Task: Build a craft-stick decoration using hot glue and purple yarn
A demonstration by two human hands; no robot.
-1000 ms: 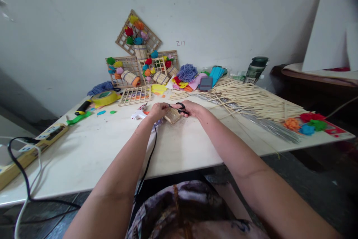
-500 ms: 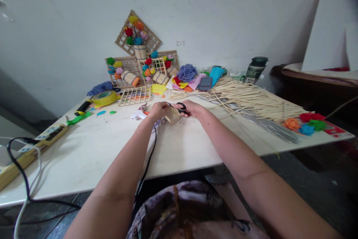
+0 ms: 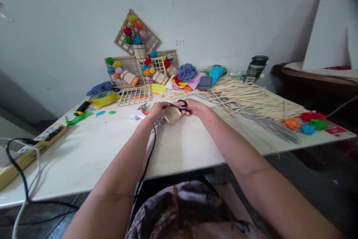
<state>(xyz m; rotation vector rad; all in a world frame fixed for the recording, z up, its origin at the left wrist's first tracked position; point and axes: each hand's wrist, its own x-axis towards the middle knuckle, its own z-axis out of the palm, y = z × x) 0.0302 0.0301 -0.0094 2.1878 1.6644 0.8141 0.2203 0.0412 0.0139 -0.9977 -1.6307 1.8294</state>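
Small tan stick panel, tilted, beside black-handled scissors.

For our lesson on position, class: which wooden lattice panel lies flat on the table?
The front lattice panel, just right of the yellow tape roll; the other panels stand up behind it.

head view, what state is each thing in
scissors, in the right hand, blade opening unclear
small stick panel, tilted, held by the left hand
glue gun, lying on the table
yellow tape roll, lying flat
bottle, lid on
loose sticks, spread out
blue yarn, heaped
diamond lattice, upright against the wall
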